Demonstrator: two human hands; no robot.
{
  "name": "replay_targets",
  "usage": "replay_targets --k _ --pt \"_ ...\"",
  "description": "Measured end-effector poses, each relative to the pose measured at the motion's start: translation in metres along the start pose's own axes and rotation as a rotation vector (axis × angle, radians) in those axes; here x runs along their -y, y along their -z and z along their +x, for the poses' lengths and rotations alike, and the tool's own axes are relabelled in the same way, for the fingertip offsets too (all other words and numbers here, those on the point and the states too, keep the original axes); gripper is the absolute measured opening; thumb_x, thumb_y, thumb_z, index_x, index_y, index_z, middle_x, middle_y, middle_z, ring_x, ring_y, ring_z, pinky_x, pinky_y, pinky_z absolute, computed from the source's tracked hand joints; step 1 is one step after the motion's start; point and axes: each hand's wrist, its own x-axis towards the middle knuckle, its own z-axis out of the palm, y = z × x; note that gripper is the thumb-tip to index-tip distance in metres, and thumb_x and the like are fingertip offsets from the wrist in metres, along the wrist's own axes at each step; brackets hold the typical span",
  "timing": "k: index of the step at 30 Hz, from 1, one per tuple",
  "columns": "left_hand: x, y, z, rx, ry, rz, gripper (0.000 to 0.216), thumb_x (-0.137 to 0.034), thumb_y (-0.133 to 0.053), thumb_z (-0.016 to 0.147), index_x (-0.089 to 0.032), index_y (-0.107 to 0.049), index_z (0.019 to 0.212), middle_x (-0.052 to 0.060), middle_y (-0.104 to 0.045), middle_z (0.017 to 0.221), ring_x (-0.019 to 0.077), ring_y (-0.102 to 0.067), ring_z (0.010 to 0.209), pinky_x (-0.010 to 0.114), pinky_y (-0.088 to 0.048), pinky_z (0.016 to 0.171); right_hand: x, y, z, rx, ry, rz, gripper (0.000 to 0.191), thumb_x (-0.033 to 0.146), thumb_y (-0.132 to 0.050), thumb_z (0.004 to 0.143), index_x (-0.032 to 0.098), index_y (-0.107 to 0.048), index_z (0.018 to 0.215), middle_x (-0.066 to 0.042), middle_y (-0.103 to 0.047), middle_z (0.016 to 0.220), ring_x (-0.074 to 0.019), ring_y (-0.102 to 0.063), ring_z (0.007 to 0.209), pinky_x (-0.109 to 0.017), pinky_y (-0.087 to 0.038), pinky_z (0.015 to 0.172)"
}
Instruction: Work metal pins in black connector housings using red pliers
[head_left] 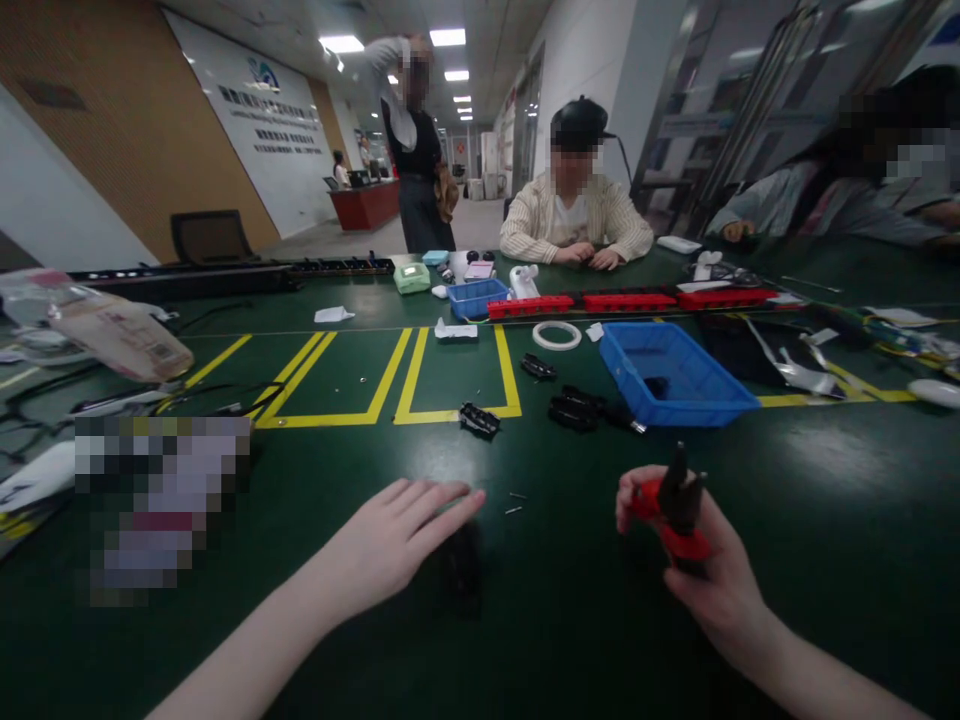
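Note:
My right hand (720, 570) is wrapped round a pair of red-handled pliers (681, 505), with the dark jaws pointing up. Over the table, my left hand (397, 530) stretches its fingers flat to the right and holds nothing that I can see. Just under and beside those fingers lies a dark, blurred black part (461, 570), partly hidden by the hand; whether they touch I cannot tell. Two small metal pins (514, 510) lie on the green table between my hands. Farther off is a black plastic piece (478, 420), with more black pieces (576, 408) to its right.
A blue bin (675, 375) stands beyond my right hand, a smaller blue tray (471, 298) behind it. A white tape ring (556, 336) and a red strip (630, 300) lie farther back. At left are a bottle (120, 325) and cables. A person (574, 205) sits opposite.

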Motion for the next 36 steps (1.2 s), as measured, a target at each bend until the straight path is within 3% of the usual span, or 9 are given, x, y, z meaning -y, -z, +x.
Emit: replay_targets --k 3,7,10,13,16,22,28,33,36 --pt "-0.003 0.005 0.003 0.12 -0.073 -0.07 0.072 0.0 -0.044 0.078 -0.028 -0.034 0.143 0.005 -0.043 0.146 0.0239 -0.052 0.122 0.041 -0.046 0.099 0.006 0.006 0.002 -0.065 0.129 -0.171 0.039 0.039 -0.063 0.079 0.028 -0.053 0.115 -0.007 -0.058 0.098 -0.0205 -0.061 0.078 -0.035 -0.055 0.068" --pt "-0.015 0.009 0.006 0.225 -0.068 -0.256 0.065 -0.007 -0.051 0.072 -0.028 -0.049 0.134 0.002 -0.048 0.141 0.0246 -0.052 0.12 0.042 -0.046 0.099 0.007 0.009 0.005 -0.104 0.223 -0.27 0.04 0.027 -0.058 0.08 0.029 -0.05 0.119 -0.007 -0.058 0.103 -0.0246 -0.062 0.092 -0.04 -0.055 0.078" --pt "-0.019 0.007 0.008 0.207 -0.062 -0.332 0.058 -0.01 -0.052 0.074 -0.023 -0.052 0.13 0.006 -0.055 0.132 0.0239 -0.053 0.115 0.041 -0.047 0.099 0.002 0.014 0.011 0.026 0.316 -0.399 0.052 0.018 -0.055 0.076 0.029 -0.045 0.125 -0.008 -0.057 0.111 -0.0253 -0.059 0.103 -0.042 -0.052 0.086" --pt "-0.017 0.002 0.009 0.161 -0.021 -0.374 0.044 -0.015 -0.053 0.083 -0.02 -0.053 0.127 0.008 -0.057 0.125 0.0223 -0.054 0.112 0.038 -0.049 0.096 -0.005 0.022 0.018 0.226 0.543 -0.607 0.066 0.02 -0.061 0.068 0.024 -0.041 0.13 -0.012 -0.055 0.116 -0.0275 -0.057 0.106 -0.044 -0.052 0.086" --pt "-0.018 0.0 0.01 0.144 0.031 -0.451 0.035 -0.021 -0.058 0.086 -0.02 -0.055 0.121 0.007 -0.057 0.121 0.0223 -0.054 0.112 0.039 -0.049 0.096 -0.011 0.026 0.02 0.328 0.658 -0.773 0.062 0.025 -0.062 0.07 0.02 -0.041 0.128 -0.014 -0.056 0.116 -0.0293 -0.055 0.11 -0.05 -0.049 0.091" --pt "-0.04 0.004 0.014 0.17 0.222 -0.818 0.031 -0.018 -0.054 0.084 -0.021 -0.051 0.114 0.004 -0.061 0.108 0.0172 -0.06 0.092 0.03 -0.053 0.078 -0.017 0.025 0.018 0.359 0.58 -0.921 0.042 0.011 -0.055 0.073 0.021 -0.048 0.113 -0.012 -0.06 0.111 -0.0292 -0.053 0.116 -0.054 -0.043 0.098" --pt "-0.057 0.005 0.021 0.153 0.257 -0.873 0.021 -0.013 -0.049 0.077 -0.017 -0.056 0.096 0.001 -0.06 0.088 0.0137 -0.056 0.076 0.023 -0.044 0.064 -0.018 0.026 0.019 0.304 0.39 -0.815 0.034 0.008 -0.049 0.074 0.024 -0.052 0.104 -0.007 -0.063 0.106 -0.025 -0.057 0.11 -0.054 -0.038 0.101" --pt "-0.06 -0.001 0.022 0.106 0.24 -0.909 0.017 -0.021 -0.06 0.078 -0.016 -0.061 0.094 0.001 -0.06 0.086 0.0125 -0.053 0.073 0.022 -0.041 0.063 -0.012 0.02 0.016 0.393 0.337 -0.777 0.024 0.02 -0.058 0.075 0.02 -0.057 0.099 -0.008 -0.064 0.098 -0.0222 -0.06 0.09 -0.039 -0.05 0.077" --pt "-0.064 -0.006 0.019 0.1 0.171 -0.921 0.016 -0.027 -0.064 0.079 -0.017 -0.063 0.092 0.0 -0.058 0.081 0.0108 -0.05 0.067 0.02 -0.038 0.059 -0.006 0.015 0.011 0.434 0.368 -0.806 0.031 0.024 -0.061 0.073 0.018 -0.057 0.103 -0.009 -0.064 0.097 -0.0237 -0.059 0.089 -0.04 -0.048 0.076"
